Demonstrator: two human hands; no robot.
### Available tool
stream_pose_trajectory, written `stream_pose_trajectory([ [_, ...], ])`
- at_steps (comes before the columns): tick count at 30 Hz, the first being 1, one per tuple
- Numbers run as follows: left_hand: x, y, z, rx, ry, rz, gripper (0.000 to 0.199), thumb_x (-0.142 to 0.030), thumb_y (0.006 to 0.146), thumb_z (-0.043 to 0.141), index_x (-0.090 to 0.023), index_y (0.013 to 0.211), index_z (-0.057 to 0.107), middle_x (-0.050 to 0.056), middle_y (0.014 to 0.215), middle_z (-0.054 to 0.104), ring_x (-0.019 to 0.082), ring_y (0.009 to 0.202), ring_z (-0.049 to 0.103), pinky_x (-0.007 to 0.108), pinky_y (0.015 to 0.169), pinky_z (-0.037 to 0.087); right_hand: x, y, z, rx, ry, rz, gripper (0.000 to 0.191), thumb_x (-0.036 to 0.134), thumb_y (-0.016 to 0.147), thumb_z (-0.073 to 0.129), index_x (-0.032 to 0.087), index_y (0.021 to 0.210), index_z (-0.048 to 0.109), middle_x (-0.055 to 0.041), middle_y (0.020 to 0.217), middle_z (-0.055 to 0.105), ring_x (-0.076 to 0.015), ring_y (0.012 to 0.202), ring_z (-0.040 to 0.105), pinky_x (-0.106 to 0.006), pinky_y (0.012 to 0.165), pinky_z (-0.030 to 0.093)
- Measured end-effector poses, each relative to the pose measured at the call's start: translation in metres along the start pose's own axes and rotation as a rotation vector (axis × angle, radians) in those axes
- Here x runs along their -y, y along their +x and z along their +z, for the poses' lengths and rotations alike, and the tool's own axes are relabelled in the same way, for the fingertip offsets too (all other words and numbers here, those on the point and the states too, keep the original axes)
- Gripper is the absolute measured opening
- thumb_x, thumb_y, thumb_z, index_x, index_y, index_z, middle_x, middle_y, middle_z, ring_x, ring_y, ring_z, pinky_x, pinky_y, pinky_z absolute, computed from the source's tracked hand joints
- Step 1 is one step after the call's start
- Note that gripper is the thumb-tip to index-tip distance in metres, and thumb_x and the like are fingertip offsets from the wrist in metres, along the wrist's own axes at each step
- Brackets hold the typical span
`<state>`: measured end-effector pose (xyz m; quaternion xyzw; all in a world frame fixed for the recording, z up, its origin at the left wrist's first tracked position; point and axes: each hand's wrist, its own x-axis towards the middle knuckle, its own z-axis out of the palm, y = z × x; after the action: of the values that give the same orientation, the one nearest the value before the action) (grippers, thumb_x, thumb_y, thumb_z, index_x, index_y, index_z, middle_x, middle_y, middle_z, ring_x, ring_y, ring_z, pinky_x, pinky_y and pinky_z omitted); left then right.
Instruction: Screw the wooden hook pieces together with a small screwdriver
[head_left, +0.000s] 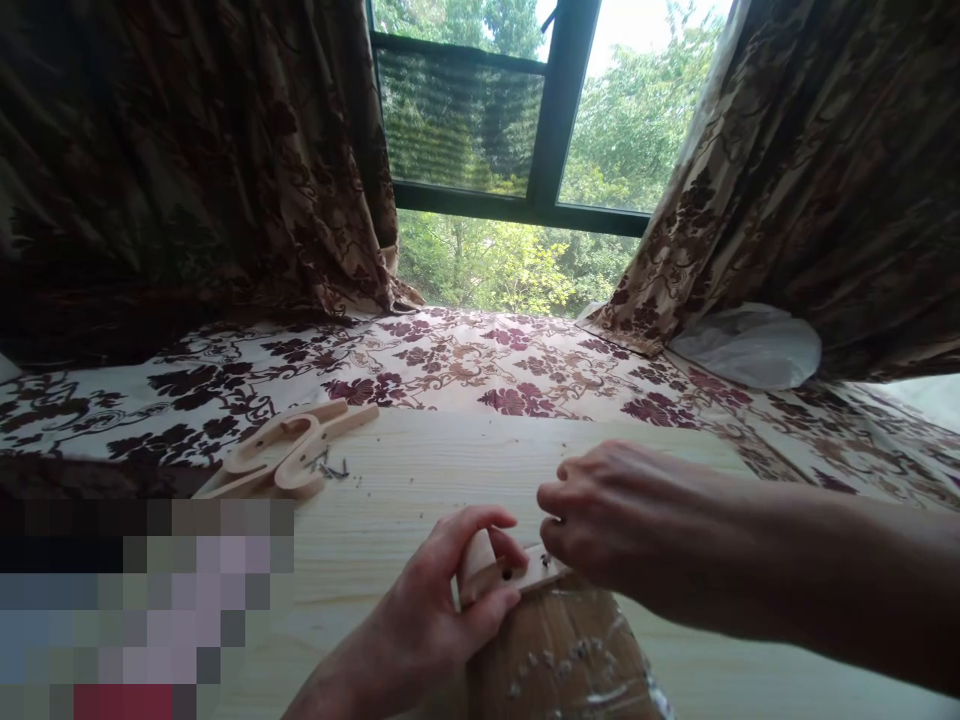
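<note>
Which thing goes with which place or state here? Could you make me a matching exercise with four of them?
1. Plastic bag
2. Curved wooden pieces
3. Left hand
4. Window frame

A. Gripping a small wooden part
B. Between the curtains
C. On the patterned cloth
D. At the pale tabletop's far left

Right pairs: 1-C, 2-D, 3-A, 4-B
</note>
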<state>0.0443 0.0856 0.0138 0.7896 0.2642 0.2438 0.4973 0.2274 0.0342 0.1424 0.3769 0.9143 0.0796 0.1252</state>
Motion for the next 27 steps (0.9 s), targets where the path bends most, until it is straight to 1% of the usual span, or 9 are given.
stream_pose_trajectory([
  [5, -0.002, 0.001, -0.002, 0.013, 0.022, -0.009, 0.039, -0.016, 0.081, 0.056, -0.032, 0.113, 0.042, -0.006, 0.100, 0.063, 0.013, 0.094, 0.058, 0.026, 0.084, 0.042, -0.021, 0.009, -0.008, 0.229, 0.214, 0.281, 0.015, 0.009, 0.071, 0.055, 0.017, 0.064, 0.066, -0.0008, 0.055, 0.061, -0.0092, 0.044, 0.042, -0.026, 0.043, 0.024],
  [7, -0.003, 0.000, -0.003, 0.008, 0.012, -0.013, 0.039, -0.015, 0.081, 0.056, -0.031, 0.113, 0.042, -0.006, 0.100, 0.063, 0.013, 0.094, 0.058, 0.026, 0.085, 0.042, -0.027, 0.009, -0.008, 0.241, 0.318, 0.381, 0.017, 0.012, 0.071, 0.053, 0.019, 0.066, 0.068, 0.0001, 0.055, 0.062, -0.0091, 0.044, 0.042, -0.024, 0.043, 0.026],
  [9, -0.002, -0.001, -0.003, 0.008, 0.004, -0.009, 0.039, -0.016, 0.081, 0.056, -0.031, 0.114, 0.042, -0.005, 0.101, 0.063, 0.013, 0.094, 0.059, 0.026, 0.085, 0.042, -0.028, 0.006, -0.004, 0.223, 0.363, 0.429, 0.018, 0.014, 0.073, 0.052, 0.020, 0.067, 0.068, 0.0003, 0.056, 0.061, -0.0092, 0.045, 0.042, -0.024, 0.043, 0.026],
  [11, -0.001, -0.002, -0.002, 0.005, 0.001, 0.007, 0.040, -0.016, 0.081, 0.056, -0.032, 0.114, 0.041, -0.005, 0.101, 0.063, 0.013, 0.095, 0.059, 0.025, 0.084, 0.043, -0.023, 0.001, -0.001, 0.165, 0.313, 0.418, 0.016, 0.014, 0.075, 0.052, 0.018, 0.069, 0.067, -0.0006, 0.059, 0.061, -0.0095, 0.045, 0.041, -0.024, 0.043, 0.025],
  [15, 0.001, -0.002, -0.001, -0.009, 0.020, 0.045, 0.041, -0.014, 0.081, 0.056, -0.034, 0.114, 0.041, -0.006, 0.101, 0.063, 0.012, 0.092, 0.059, 0.024, 0.082, 0.044, -0.006, -0.006, 0.004, -0.015, 0.082, 0.205, 0.008, 0.012, 0.075, 0.058, 0.018, 0.072, 0.061, -0.0019, 0.071, 0.059, -0.0113, 0.049, 0.040, -0.028, 0.044, 0.022],
  [18, 0.003, -0.002, 0.000, -0.020, 0.039, 0.054, 0.042, -0.014, 0.080, 0.056, -0.035, 0.113, 0.041, -0.007, 0.098, 0.063, 0.012, 0.088, 0.060, 0.023, 0.080, 0.046, 0.003, -0.007, 0.006, -0.050, -0.091, 0.078, 0.011, 0.011, 0.074, 0.060, 0.019, 0.068, 0.059, -0.0012, 0.065, 0.055, -0.0142, 0.051, 0.041, -0.031, 0.044, 0.020],
  [21, 0.004, -0.002, 0.001, -0.032, 0.040, 0.047, 0.043, -0.014, 0.080, 0.056, -0.036, 0.113, 0.041, -0.008, 0.098, 0.063, 0.012, 0.090, 0.060, 0.024, 0.083, 0.046, 0.005, -0.007, 0.009, -0.076, -0.151, 0.039, 0.011, 0.010, 0.076, 0.058, 0.018, 0.069, 0.060, -0.0023, 0.065, 0.055, -0.0150, 0.054, 0.042, -0.032, 0.047, 0.021],
  [24, 0.003, 0.000, 0.000, -0.024, 0.031, 0.035, 0.042, -0.015, 0.080, 0.056, -0.033, 0.115, 0.042, -0.005, 0.099, 0.064, 0.014, 0.095, 0.060, 0.027, 0.088, 0.045, -0.004, -0.004, 0.007, -0.003, -0.039, 0.049, 0.013, 0.009, 0.075, 0.055, 0.018, 0.069, 0.062, -0.0022, 0.065, 0.058, -0.0129, 0.051, 0.041, -0.030, 0.047, 0.022],
  [27, 0.000, 0.001, -0.002, -0.007, 0.035, 0.008, 0.038, -0.017, 0.080, 0.055, -0.030, 0.114, 0.044, -0.002, 0.100, 0.064, 0.016, 0.092, 0.060, 0.029, 0.088, 0.044, -0.023, 0.002, 0.001, 0.216, 0.157, 0.186, 0.016, 0.009, 0.074, 0.053, 0.017, 0.064, 0.064, 0.0004, 0.055, 0.054, -0.0098, 0.045, 0.035, -0.027, 0.045, 0.023],
])
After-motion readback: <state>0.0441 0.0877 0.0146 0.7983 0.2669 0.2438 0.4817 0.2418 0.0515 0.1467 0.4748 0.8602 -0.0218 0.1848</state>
